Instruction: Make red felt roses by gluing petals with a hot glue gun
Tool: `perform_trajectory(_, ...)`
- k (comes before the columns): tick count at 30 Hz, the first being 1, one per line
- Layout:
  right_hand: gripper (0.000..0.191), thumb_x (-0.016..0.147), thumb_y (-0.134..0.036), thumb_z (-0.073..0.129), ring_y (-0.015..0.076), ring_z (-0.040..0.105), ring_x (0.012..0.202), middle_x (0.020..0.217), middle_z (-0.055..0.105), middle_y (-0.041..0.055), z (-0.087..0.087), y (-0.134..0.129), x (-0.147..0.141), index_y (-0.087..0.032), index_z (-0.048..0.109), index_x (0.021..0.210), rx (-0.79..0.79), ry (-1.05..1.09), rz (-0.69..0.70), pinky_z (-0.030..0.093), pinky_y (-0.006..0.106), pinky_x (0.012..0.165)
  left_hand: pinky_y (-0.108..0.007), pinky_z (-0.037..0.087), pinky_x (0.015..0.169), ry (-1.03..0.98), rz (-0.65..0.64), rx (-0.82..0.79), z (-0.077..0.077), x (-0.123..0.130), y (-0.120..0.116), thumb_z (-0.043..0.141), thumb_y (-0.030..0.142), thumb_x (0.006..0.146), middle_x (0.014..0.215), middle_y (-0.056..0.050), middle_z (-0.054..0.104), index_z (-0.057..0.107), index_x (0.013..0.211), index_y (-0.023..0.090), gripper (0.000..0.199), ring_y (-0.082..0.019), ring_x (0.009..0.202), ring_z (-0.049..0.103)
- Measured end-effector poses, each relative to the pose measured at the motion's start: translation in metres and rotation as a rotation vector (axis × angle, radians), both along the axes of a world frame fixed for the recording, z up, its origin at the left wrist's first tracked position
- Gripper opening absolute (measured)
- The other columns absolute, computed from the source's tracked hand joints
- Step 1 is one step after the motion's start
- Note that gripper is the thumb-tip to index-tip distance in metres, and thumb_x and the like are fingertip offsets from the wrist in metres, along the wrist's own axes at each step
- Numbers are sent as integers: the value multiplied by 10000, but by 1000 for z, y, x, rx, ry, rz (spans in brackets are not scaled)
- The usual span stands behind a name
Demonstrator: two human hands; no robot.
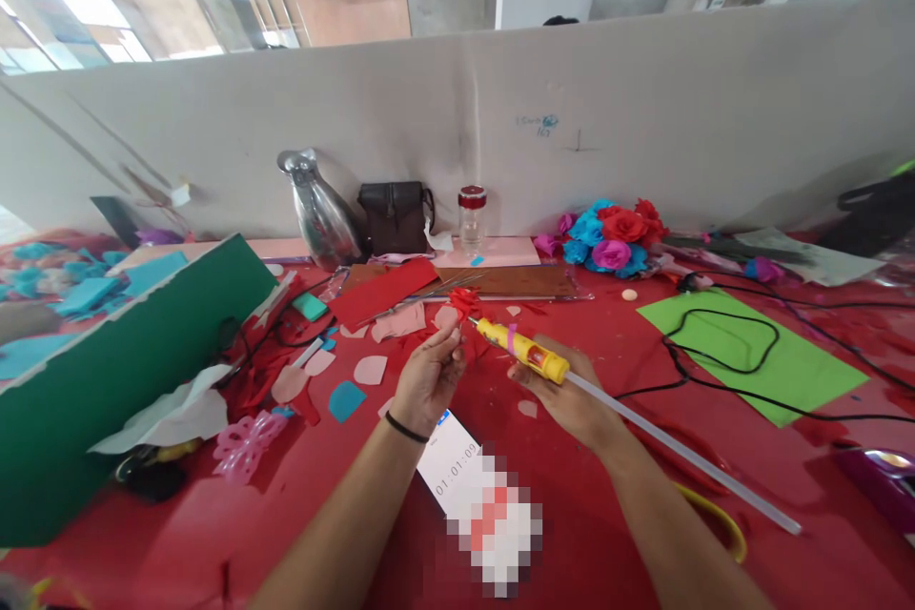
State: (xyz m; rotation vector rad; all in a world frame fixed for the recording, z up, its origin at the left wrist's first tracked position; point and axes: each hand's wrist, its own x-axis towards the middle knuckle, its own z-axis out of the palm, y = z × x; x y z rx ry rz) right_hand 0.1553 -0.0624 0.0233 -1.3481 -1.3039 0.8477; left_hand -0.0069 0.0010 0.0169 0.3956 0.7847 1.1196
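In the head view, my left hand, with a black band on its wrist, is closed in a pinch on a pink paper petal. A red paper flower shows just beyond these fingertips; I cannot tell whether it is held too. My right hand is wrapped round a yellow glue gun with a strip of pink tape on it. The nozzle points left, close to the petal and flower. From its back end a long translucent glue stick slopes down to the right.
A phone showing a timer lies below my hands. Cut petals, a green board and a pink butterfly clip are leftward. Behind stand a steel jug, a bottle and paper flowers. Black cable crosses green paper.
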Motion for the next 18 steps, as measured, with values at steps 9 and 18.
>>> perform_trajectory(9, 426, 560, -556, 765, 105, 430, 496, 550, 495, -41, -11, 0, -2, -202, 534, 616, -54, 25, -58, 370, 180, 338, -98, 355, 413, 0, -18, -9, 0, 3, -4, 636, -11, 692, 615, 9, 570, 683, 844, 100, 194, -15, 454, 458)
perform_trajectory(18, 416, 651, -549, 717, 100, 389, 490, 530, 449, -44, -10, 2, -2, -209, 481, 600, 14, -149, -79, 336, 186, 361, -118, 372, 443, 44, -26, 0, 3, 4, -7, 678, 21, 684, 555, 27, 529, 705, 861, 104, 197, -26, 461, 455)
